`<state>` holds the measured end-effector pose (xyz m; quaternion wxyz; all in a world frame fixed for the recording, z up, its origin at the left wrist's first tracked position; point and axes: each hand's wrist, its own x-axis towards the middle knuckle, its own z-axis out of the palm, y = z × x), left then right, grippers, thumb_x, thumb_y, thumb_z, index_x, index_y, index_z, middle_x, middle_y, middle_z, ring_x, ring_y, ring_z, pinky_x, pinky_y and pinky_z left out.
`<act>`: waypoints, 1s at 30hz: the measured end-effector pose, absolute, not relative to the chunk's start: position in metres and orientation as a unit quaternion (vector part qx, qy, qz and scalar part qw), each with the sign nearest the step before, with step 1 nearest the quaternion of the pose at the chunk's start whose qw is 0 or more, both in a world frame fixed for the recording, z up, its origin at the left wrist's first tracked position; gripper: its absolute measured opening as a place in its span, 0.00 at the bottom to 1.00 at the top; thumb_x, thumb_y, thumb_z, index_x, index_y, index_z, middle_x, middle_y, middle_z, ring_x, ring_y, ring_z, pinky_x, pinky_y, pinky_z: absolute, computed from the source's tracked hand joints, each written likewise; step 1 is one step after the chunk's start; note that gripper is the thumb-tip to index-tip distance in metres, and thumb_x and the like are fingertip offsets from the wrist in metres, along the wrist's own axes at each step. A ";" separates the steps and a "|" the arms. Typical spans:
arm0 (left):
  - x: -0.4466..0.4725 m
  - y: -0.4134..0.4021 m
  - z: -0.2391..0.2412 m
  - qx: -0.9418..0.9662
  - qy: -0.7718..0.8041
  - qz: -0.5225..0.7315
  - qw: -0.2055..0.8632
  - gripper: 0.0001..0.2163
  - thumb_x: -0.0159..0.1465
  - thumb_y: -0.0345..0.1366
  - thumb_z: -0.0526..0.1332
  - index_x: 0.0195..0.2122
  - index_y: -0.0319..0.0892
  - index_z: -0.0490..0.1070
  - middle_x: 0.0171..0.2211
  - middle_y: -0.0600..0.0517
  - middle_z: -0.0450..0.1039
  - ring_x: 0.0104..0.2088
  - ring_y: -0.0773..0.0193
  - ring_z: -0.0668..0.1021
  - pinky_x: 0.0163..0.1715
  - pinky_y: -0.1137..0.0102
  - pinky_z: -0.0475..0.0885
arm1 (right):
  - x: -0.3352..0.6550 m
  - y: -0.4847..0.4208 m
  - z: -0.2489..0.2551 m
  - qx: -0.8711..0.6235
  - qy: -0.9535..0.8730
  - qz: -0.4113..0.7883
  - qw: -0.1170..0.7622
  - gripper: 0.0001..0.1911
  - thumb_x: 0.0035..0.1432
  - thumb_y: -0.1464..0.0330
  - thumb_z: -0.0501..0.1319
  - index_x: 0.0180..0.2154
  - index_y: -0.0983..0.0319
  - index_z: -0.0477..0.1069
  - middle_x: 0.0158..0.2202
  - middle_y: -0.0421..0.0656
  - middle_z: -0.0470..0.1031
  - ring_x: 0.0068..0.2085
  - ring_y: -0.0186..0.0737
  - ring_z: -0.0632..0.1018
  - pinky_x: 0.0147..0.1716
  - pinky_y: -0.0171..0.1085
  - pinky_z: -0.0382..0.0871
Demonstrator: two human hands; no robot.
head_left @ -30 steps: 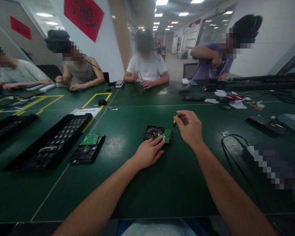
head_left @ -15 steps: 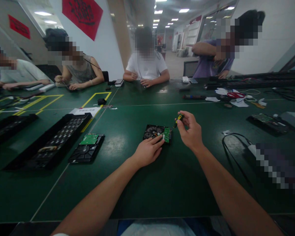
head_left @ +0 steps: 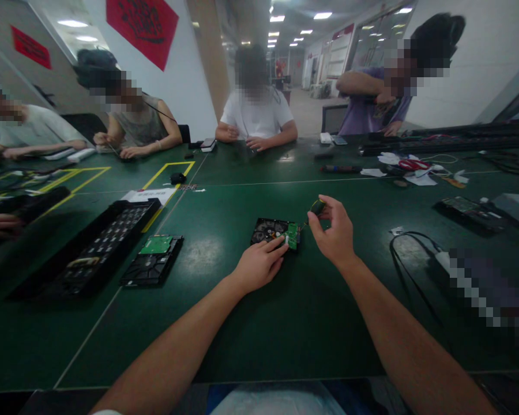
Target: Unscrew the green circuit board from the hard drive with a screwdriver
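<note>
A hard drive (head_left: 266, 229) with a green circuit board lies on the green table in front of me. My left hand (head_left: 262, 264) rests on its near side, fingers stretched out over the board. Pinched between the thumb and fingers of my right hand (head_left: 335, 229) is a small screwdriver (head_left: 317, 207) with a dark and yellow handle. Its thin shaft slants down to the right edge of the drive; the exact spot where the tip touches is too small to make out. A second hard drive (head_left: 152, 260) lies to the left, its green board showing.
A long black tray (head_left: 90, 248) stands left of the second drive. Farther right are another drive-like device (head_left: 471, 214), a looped black cable (head_left: 393, 253) and scattered paper scraps (head_left: 421, 180). Several people sit or lean across the table; a co-worker's hand (head_left: 0, 226) is at the left edge.
The screwdriver handle has turned in my right fingers, its yellow face now mostly hidden. My left hand stays put. At far left, a co-worker's hand has come in and a black tray there has shifted.
</note>
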<state>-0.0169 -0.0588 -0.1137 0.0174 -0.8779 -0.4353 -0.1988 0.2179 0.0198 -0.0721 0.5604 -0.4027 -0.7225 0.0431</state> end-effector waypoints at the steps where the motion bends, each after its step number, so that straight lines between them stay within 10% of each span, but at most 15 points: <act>1: -0.017 -0.059 -0.114 -0.878 -0.435 -0.201 0.016 0.21 0.74 0.38 0.53 0.67 0.45 0.68 0.68 0.43 0.68 0.58 0.50 0.79 0.57 0.51 0.77 | 0.217 0.020 -0.073 -0.400 -0.722 0.048 0.562 0.25 0.65 0.62 0.65 0.61 0.55 0.65 0.52 0.49 0.76 0.41 0.44 0.82 0.42 0.49 0.82; 30: -0.011 -0.061 -0.116 -0.872 -0.449 -0.190 0.042 0.21 0.75 0.40 0.52 0.66 0.41 0.70 0.67 0.42 0.68 0.53 0.51 0.80 0.56 0.54 0.77 | 0.215 0.014 -0.070 -0.389 -0.744 0.007 0.543 0.25 0.66 0.60 0.66 0.61 0.55 0.66 0.48 0.47 0.75 0.36 0.42 0.79 0.40 0.48 0.82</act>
